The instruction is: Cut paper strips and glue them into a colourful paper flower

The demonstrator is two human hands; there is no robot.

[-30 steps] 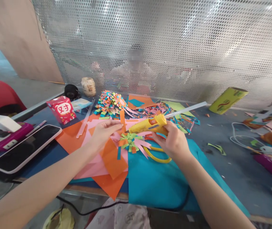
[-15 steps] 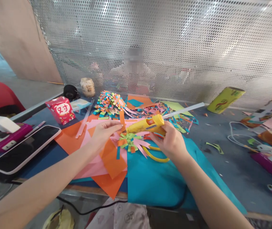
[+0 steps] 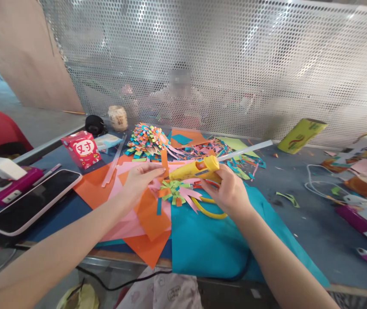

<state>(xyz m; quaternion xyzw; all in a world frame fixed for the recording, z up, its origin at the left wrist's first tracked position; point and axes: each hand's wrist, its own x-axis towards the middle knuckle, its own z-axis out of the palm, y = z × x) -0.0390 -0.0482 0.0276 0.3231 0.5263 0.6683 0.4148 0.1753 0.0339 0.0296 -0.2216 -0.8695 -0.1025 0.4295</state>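
Observation:
My right hand [image 3: 230, 189] is wrapped round a yellow glue gun [image 3: 196, 169], with a long clear glue stick [image 3: 247, 149] jutting from its back. The gun's nozzle points left, close to the fingertips of my left hand [image 3: 144, 178]. Those fingers pinch an upright orange paper strip [image 3: 165, 159]. Just below the gun lies a small fringed paper piece [image 3: 173, 191] in green, orange and pink. Yellow-handled scissors [image 3: 210, 213] rest beside it, partly hidden by the gun and my right hand.
Blue paper [image 3: 209, 244] and orange paper [image 3: 153, 216] cover the table's front. A fringed paper pompom [image 3: 147, 141] stands behind, near paper scraps [image 3: 199, 150]. On the left are a phone [image 3: 35, 201] and a red box [image 3: 82, 149]; a yellow-green can [image 3: 301, 136] stands right, before a perforated screen [image 3: 235, 64].
Both hands keep nearly the same place and grip. The glue gun and my right hand have shifted very slightly left.

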